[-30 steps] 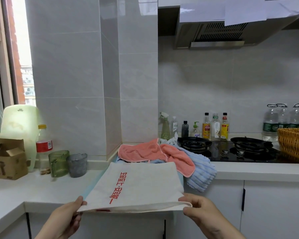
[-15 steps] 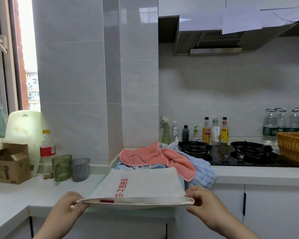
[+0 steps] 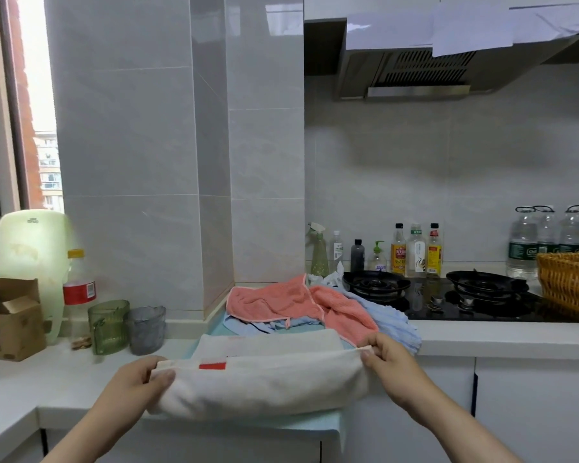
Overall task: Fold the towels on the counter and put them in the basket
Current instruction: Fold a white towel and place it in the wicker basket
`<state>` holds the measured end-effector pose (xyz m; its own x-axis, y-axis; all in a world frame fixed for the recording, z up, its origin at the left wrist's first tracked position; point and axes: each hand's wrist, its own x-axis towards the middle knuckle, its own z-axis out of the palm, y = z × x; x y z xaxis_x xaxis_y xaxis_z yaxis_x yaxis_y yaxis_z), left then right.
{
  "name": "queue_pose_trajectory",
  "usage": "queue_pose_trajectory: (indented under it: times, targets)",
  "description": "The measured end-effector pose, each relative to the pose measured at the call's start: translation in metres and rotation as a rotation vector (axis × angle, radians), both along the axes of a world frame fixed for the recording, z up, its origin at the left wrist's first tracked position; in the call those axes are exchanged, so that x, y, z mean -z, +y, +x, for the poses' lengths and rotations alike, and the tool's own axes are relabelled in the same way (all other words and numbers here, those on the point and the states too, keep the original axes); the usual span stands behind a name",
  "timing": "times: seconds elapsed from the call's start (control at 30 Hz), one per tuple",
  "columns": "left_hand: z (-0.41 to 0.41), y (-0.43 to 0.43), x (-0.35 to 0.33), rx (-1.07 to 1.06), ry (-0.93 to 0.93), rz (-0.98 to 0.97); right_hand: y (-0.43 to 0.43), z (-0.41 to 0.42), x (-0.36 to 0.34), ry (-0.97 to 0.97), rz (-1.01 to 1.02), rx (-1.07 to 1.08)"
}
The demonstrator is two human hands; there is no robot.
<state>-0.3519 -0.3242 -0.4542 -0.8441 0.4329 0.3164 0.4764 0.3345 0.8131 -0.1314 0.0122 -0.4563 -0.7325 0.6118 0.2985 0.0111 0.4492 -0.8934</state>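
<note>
A white towel (image 3: 264, 384) with red print lies at the counter's front edge. Its near part is lifted and doubled back over the rest. My left hand (image 3: 137, 382) pinches the towel's left corner and my right hand (image 3: 390, 365) pinches its right corner. Behind it sits a heap of towels: a pink one (image 3: 291, 300) on top and light blue ones (image 3: 386, 320) beneath and to the right. A wicker basket (image 3: 569, 284) stands at the far right, cut off by the frame edge.
A black gas hob (image 3: 448, 300) lies between the towel heap and the basket, with bottles (image 3: 415, 250) along the wall behind. At left stand a green cup (image 3: 109, 325), a grey cup (image 3: 146, 329), a cardboard box (image 3: 10, 317) and a red-labelled bottle (image 3: 77, 289).
Both hands have raised the white towel's near edge and carried it away from me over the rest, so the red lettering is now covered.
</note>
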Motion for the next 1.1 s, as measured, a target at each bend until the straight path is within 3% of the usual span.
queue_pose_trajectory:
  times: [0.3, 0.37, 0.5, 0.57, 0.67, 0.8, 1.1]
  targets:
    - [-0.061, 0.058, -0.004, -0.116, -0.091, 0.073, 0.034, -0.077, -0.006, 0.082, 0.046, 0.111]
    - [-0.079, 0.074, -0.007, -0.14, -0.165, 0.068, 0.048, -0.099, 0.0, 0.032, 0.055, 0.143]
    - [-0.122, 0.097, 0.002, -0.095, -0.394, -0.159, 0.072, -0.138, 0.021, -0.185, 0.042, 0.209]
    - [-0.133, 0.106, 0.006, -0.105, -0.414, -0.203, 0.082, -0.153, 0.031, -0.263, 0.051, 0.224]
    - [-0.139, 0.12, 0.009, -0.123, -0.383, -0.223, 0.092, -0.165, 0.038, -0.31, 0.083, 0.213]
    - [-0.149, 0.133, 0.015, -0.2, -0.154, -0.484, 0.104, -0.178, 0.041, -0.327, 0.164, 0.221]
    - [-0.171, 0.158, 0.028, -0.338, 0.08, -0.797, 0.11, -0.203, 0.038, -0.561, 0.414, 0.251]
